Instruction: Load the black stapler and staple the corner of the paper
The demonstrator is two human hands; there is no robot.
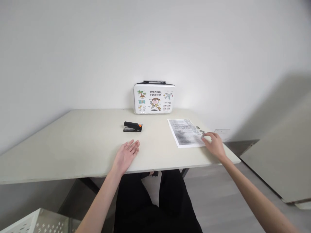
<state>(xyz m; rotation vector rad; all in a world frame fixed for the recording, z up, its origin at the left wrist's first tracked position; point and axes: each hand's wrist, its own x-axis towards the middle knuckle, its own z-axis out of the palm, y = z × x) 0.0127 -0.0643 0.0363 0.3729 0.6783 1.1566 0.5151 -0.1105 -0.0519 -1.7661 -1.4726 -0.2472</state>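
Palm turned partly up, my left hand [126, 156] rests at the table's front edge with fingers stretched out and nothing in it. Just beyond its fingertips lies a black stapler [132, 127] with an orange part at its right end. My right hand [214, 144] is at the right edge of a printed sheet of paper [182, 132], thumb and fingers pinched on a small grey strip of staples [202, 136]. Close by, more small staple strips [198, 127] lie near the paper's right edge. The fingers partly hide the held strip and the sheet's lower right corner.
A white travel case [154, 98] with cartoon prints and a black handle stands against the wall at the back of the pale table [85, 142]. A white perforated basket [36, 223] is at the lower left. To the right is a white cabinet [279, 168].
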